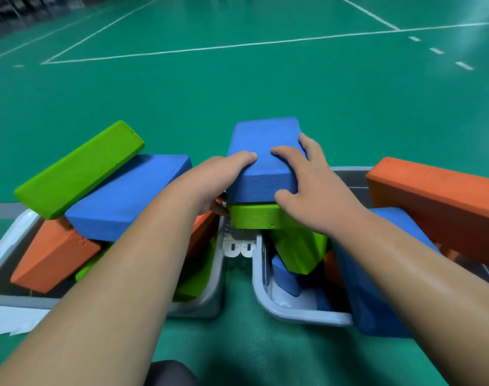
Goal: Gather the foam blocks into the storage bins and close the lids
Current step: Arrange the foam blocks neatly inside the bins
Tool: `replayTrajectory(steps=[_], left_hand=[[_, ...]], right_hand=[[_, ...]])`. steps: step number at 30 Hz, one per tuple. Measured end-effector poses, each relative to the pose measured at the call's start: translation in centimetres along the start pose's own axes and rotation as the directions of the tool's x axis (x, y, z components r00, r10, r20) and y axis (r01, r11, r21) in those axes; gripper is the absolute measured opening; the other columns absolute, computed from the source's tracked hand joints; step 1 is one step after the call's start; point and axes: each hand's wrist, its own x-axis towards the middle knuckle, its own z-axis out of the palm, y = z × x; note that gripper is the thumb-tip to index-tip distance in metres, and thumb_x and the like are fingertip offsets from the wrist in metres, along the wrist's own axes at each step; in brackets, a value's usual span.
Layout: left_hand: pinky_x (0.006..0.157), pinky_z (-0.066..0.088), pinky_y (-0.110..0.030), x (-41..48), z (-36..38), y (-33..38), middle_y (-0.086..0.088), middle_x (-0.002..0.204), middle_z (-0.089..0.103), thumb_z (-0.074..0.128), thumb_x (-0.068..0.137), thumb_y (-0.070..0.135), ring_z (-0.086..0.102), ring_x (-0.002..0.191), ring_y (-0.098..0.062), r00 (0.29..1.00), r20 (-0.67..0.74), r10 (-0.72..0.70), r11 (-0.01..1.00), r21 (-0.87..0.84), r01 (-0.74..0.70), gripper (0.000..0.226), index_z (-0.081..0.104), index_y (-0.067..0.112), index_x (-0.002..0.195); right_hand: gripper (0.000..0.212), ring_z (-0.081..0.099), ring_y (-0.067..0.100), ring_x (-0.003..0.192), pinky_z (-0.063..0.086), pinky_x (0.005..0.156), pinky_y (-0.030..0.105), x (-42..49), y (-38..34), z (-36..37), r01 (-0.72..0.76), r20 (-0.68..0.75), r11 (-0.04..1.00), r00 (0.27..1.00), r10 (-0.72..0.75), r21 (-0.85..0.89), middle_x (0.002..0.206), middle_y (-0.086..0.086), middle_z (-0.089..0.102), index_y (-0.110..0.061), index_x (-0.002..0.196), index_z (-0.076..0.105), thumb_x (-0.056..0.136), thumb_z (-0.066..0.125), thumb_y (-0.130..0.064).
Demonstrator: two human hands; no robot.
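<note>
Two grey storage bins sit side by side on the green floor, the left bin (3,254) and the right bin (268,299). Both are heaped with foam blocks. A blue block (261,140) lies on top between the bins, over a green block (254,217). My left hand (223,174) grips its near left corner, thumb underneath. My right hand (313,185) grips its near right side, fingers on top, thumb on the front face. In the left bin lie a green block (78,168), a blue block (126,196) and an orange block (51,254).
An orange block (438,204) and a blue block (377,274) stick out over the right bin's rim. White latches (239,247) show between the bins. A white sheet (12,319) lies at the lower left. Green court floor (237,87) with white lines stretches ahead.
</note>
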Motion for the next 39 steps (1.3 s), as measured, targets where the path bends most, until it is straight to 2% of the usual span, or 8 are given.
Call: replayTrajectory(steps=[3,6,13,23,27,32,35,39], left_hand=[[0.082,0.060,-0.057,-0.5,-0.3,-0.4,-0.012,0.122,0.068,0.062,0.084,0.071,0.073,0.098,-0.041,0.993,0.103,-0.054,0.998,-0.034,0.057,0.055,0.069,0.029,0.120],[0.086,0.056,-0.064,-0.9,-0.4,-0.6,-0.013,0.125,0.066,0.056,0.089,0.069,0.072,0.102,-0.047,0.979,0.178,-0.104,0.992,-0.050,0.115,0.053,0.065,0.030,0.123],[0.078,0.058,-0.067,-1.1,-1.7,0.6,-0.008,0.119,0.070,0.070,0.084,0.051,0.074,0.098,-0.036,1.000,-0.014,-0.027,0.998,-0.059,0.026,0.045,0.066,0.026,0.121],[0.079,0.060,-0.050,-1.0,-2.0,0.6,-0.003,0.115,0.065,0.067,0.073,0.063,0.073,0.090,-0.035,0.984,-0.175,-0.020,0.995,0.091,0.036,0.061,0.060,0.025,0.120],[0.090,0.057,-0.051,-1.0,-2.0,1.0,-0.007,0.114,0.065,0.064,0.069,0.066,0.071,0.095,-0.036,0.971,-0.238,-0.004,0.985,0.168,0.045,0.060,0.059,0.021,0.107],[0.086,0.044,-0.037,-1.0,0.2,2.9,-0.013,0.133,0.055,0.062,0.087,0.047,0.057,0.117,-0.034,0.814,-0.462,0.352,0.855,0.512,-0.079,0.058,0.052,0.009,0.130],[0.106,0.040,-0.038,-0.6,2.4,4.1,-0.010,0.142,0.048,0.061,0.089,0.039,0.048,0.131,-0.031,0.702,-0.433,0.566,0.774,0.573,-0.270,0.054,0.055,0.014,0.136],[0.102,0.040,-0.030,0.0,6.0,5.2,-0.005,0.132,0.057,0.060,0.092,0.030,0.055,0.120,-0.024,0.651,-0.350,0.674,0.708,0.559,-0.432,0.033,0.067,0.017,0.121]], right_hand=[[0.093,0.050,0.029,0.134,0.044,0.104,0.036,-0.3,0.6,0.5,-0.067,-0.039,0.996,0.997,0.069,0.058,0.166,0.003,0.020,-0.038,0.159,0.017,0.079,0.066,-0.038],[0.093,0.060,0.022,0.104,0.043,0.082,0.029,-0.9,1.3,0.9,-0.124,-0.029,0.984,0.991,0.128,0.125,0.139,0.004,0.054,-0.038,0.158,0.014,0.082,0.067,-0.038],[0.094,0.056,0.018,0.089,0.039,0.070,0.026,-0.9,0.9,2.1,-0.074,-0.019,0.988,0.997,0.077,0.139,0.124,-0.001,0.061,-0.039,0.161,0.012,0.087,0.068,-0.036],[0.097,0.056,0.018,0.113,0.043,0.088,0.032,-0.4,1.9,3.9,0.013,-0.014,0.981,1.000,-0.011,0.193,0.153,-0.004,0.045,-0.043,0.161,0.008,0.085,0.067,-0.028],[0.095,0.046,0.010,0.136,0.043,0.107,0.034,-0.5,2.5,3.1,0.028,-0.021,0.982,0.999,-0.025,0.187,0.160,-0.007,0.039,-0.043,0.161,0.013,0.084,0.067,-0.029],[0.093,0.048,0.007,0.132,0.042,0.109,0.033,-1.2,2.8,1.4,0.025,-0.002,0.986,1.000,-0.025,0.164,0.155,-0.005,0.042,-0.038,0.162,0.018,0.085,0.068,-0.024],[0.077,0.055,0.014,0.125,0.041,0.109,0.032,-1.6,4.0,-0.8,-0.021,-0.044,0.997,0.999,0.024,0.072,0.145,-0.001,0.050,-0.027,0.158,0.035,0.087,0.065,-0.023],[0.055,0.056,0.022,0.130,0.037,0.112,0.032,-2.6,6.4,-5.1,-0.119,-0.156,0.985,0.983,0.099,-0.123,0.144,0.008,0.058,-0.012,0.144,0.055,0.091,0.063,-0.022]])
